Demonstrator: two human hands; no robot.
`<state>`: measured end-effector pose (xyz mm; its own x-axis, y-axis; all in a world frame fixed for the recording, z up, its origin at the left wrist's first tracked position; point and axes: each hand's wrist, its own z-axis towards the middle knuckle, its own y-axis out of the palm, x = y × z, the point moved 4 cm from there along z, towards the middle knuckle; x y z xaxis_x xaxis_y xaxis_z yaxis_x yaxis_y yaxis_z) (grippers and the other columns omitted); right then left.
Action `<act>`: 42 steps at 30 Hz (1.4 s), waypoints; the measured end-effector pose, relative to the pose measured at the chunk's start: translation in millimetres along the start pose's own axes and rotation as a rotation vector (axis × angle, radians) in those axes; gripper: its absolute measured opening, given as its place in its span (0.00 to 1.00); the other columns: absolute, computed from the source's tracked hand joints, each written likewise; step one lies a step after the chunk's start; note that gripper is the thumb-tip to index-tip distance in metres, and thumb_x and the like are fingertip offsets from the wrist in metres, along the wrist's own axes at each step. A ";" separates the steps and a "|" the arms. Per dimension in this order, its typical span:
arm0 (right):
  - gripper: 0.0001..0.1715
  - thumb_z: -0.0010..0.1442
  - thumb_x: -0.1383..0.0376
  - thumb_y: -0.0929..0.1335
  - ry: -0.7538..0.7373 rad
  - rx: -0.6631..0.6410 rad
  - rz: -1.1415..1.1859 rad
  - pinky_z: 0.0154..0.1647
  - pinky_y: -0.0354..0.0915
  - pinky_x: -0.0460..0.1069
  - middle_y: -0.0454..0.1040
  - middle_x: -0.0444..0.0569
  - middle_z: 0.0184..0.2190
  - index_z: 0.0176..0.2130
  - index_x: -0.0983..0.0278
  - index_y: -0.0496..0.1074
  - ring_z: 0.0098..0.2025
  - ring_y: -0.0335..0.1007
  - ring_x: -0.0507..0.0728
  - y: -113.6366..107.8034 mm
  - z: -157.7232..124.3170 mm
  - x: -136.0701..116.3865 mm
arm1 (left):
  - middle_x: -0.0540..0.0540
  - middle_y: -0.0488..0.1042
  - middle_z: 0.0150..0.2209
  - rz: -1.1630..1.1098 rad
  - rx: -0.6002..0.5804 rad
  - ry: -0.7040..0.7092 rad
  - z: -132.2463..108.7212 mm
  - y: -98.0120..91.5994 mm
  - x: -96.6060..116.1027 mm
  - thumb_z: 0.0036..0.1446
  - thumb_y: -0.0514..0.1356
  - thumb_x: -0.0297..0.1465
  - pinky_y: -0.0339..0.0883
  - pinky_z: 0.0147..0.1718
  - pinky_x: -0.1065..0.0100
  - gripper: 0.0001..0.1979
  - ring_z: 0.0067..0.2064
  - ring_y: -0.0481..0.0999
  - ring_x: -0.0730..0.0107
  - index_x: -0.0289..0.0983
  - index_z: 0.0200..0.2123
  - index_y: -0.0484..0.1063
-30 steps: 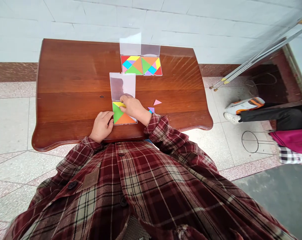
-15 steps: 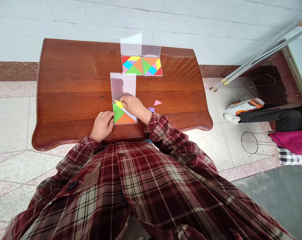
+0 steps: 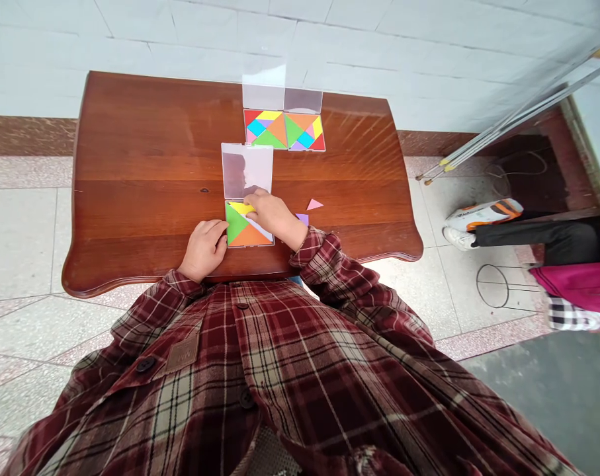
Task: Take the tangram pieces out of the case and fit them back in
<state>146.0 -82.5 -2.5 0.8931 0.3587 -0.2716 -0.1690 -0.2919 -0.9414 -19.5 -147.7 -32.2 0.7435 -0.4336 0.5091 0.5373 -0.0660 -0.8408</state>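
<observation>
The yellow triangle (image 3: 239,207), flat in the tray (image 3: 249,243) (long edge slanting toward the person), was pinched by the right hand (image 3: 272,215).

On the dark wooden table (image 3: 131,165) lies an open clear plastic puzzle tray (image 3: 248,228) holding a green triangle (image 3: 234,225), an orange triangle (image 3: 251,237) and a yellow piece (image 3: 240,207). The right hand (image 3: 274,215) presses fingertips on the yellow piece — the left hand (image 3: 204,248) rests against the tray's left edge. A pink triangle (image 3: 313,204) and a purple piece (image 3: 302,218) lie loose just right of the right hand. Farther back sit two filled tangram cases (image 3: 284,130).
</observation>
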 end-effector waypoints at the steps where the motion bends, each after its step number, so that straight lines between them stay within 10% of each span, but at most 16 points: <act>1: 0.17 0.62 0.69 0.63 -0.004 -0.004 -0.010 0.40 0.64 0.51 0.68 0.56 0.49 0.50 0.65 0.69 0.45 0.67 0.59 0.1 0.1 -0.9 | 0.39 0.73 0.48 -0.001 0.002 0.001 0.1 -0.1 0.0 0.60 0.47 0.31 0.64 0.50 0.55 0.18 0.48 0.70 0.57 0.34 0.49 0.70; 17: 0.17 0.62 0.70 0.61 -0.012 0.117 0.101 0.45 0.64 0.52 0.70 0.53 0.50 0.50 0.63 0.71 0.48 0.67 0.59 -8.8 0.0 9.4 | 0.38 0.74 0.48 0.028 0.017 0.032 -0.8 1.9 -1.1 0.62 0.47 0.31 0.64 0.49 0.56 0.18 0.47 0.70 0.58 0.32 0.49 0.70; 27: 0.17 0.58 0.70 0.63 0.275 0.326 0.202 0.48 0.65 0.57 0.73 0.54 0.43 0.46 0.64 0.72 0.44 0.70 0.61 -36.7 -52.4 103.9 | 0.38 0.74 0.48 0.040 0.024 0.034 -0.1 1.2 -2.5 0.62 0.47 0.32 0.63 0.50 0.57 0.18 0.47 0.70 0.58 0.32 0.49 0.70; 32: 0.18 0.55 0.71 0.63 0.427 0.248 0.147 0.50 0.64 0.57 0.73 0.57 0.44 0.46 0.67 0.73 0.44 0.69 0.61 -28.9 -70.7 145.2 | 0.40 0.74 0.47 0.031 0.005 0.006 1.7 -0.4 -2.8 0.61 0.48 0.33 0.63 0.49 0.56 0.17 0.47 0.70 0.57 0.35 0.48 0.70; 42: 0.20 0.58 0.73 0.62 0.357 0.094 0.020 0.47 0.64 0.54 0.70 0.59 0.47 0.49 0.67 0.71 0.43 0.68 0.61 -15.6 -55.9 133.8 | 0.39 0.74 0.49 0.028 -0.015 -0.021 2.5 -0.6 -4.0 0.60 0.48 0.32 0.63 0.51 0.53 0.18 0.49 0.70 0.55 0.36 0.50 0.70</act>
<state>291.4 -79.6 -13.0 0.9756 0.0174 -0.2190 -0.2108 -0.2070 -0.9554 -21.8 -143.7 -33.2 0.7665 -0.4164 0.4889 0.5103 -0.0673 -0.8573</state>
